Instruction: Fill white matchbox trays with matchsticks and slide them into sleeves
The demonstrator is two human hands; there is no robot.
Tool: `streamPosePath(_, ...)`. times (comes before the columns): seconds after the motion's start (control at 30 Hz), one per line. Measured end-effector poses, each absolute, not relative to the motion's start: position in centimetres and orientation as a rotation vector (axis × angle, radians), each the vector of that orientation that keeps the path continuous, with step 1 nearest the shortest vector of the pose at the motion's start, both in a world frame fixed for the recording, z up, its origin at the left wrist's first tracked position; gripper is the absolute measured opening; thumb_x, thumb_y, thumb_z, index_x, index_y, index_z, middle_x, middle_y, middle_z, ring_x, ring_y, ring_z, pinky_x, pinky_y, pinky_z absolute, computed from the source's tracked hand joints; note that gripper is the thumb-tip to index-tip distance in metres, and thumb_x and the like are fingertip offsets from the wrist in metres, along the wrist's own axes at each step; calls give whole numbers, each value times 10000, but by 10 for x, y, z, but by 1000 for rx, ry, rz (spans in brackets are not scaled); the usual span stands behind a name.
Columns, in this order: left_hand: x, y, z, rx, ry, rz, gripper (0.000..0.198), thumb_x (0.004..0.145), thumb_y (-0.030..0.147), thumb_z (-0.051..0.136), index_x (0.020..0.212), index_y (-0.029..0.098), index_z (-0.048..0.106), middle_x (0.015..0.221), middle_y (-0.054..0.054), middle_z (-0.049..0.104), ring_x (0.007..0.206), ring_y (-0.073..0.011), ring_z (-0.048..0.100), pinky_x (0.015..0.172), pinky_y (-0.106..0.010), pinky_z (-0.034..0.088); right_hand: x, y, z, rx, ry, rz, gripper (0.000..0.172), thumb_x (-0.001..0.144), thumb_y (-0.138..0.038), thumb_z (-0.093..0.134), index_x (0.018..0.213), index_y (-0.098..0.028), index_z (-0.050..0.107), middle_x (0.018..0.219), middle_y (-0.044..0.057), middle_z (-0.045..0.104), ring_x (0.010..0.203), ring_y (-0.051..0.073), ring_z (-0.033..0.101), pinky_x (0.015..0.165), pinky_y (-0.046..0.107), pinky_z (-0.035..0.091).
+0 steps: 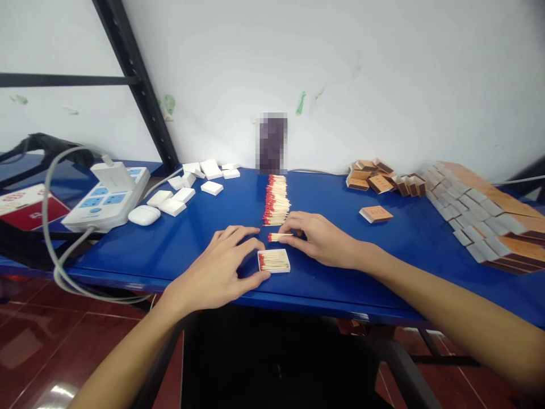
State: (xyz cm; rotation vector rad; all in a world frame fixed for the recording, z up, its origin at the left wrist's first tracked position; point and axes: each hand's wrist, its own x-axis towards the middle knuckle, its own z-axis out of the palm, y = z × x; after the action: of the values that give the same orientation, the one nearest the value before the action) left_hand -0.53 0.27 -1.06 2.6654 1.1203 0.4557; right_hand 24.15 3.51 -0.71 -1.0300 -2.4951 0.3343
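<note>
A white matchbox tray with red-tipped matches in it lies near the table's front edge. My left hand is at its left side, thumb and a finger around the tray's left end. Just above the tray, my right hand pinches a few matches, their red heads pointing left. Beyond them a long row of red-headed matches runs back toward the wall, heads to the left.
White trays are scattered at the back left, beside a power strip with cables and a white earphone case. Orange matchbox sleeves lie to the right, near a large stack of matchboxes. A blurred dark object stands against the wall.
</note>
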Motion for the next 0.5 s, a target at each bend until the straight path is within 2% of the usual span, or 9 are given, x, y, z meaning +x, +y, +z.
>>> streamPosePath(0.13, -5, 3, -11, 2654, 1146, 477, 325, 921, 491, 563, 1140, 254, 603, 1403, -63, 511, 1280, -296, 437, 1027, -484, 396, 237, 27, -2, -941, -2433, 389, 178, 976, -301, 544, 917, -170, 649, 844, 29, 631, 735, 141, 545, 689, 271, 423)
streamPosePath(0.3, -5, 3, -12, 2629, 1162, 498, 331, 917, 497, 568, 1144, 261, 612, 1403, -61, 514, 1278, -298, 445, 1029, -480, 401, 231, 15, -3, -826, -2533, 470, 151, 980, -255, 528, 992, -167, 650, 917, 41, 630, 790, 141, 565, 711, 269, 436)
streamPosePath(0.5, -6, 3, -12, 2636, 1132, 509, 336, 921, 497, 563, 1155, 259, 605, 1397, -66, 517, 1276, -298, 446, 1032, -484, 396, 229, 11, -2, -891, -2537, 507, 154, 964, -269, 553, 971, -175, 674, 925, 42, 625, 818, 148, 580, 728, 276, 450)
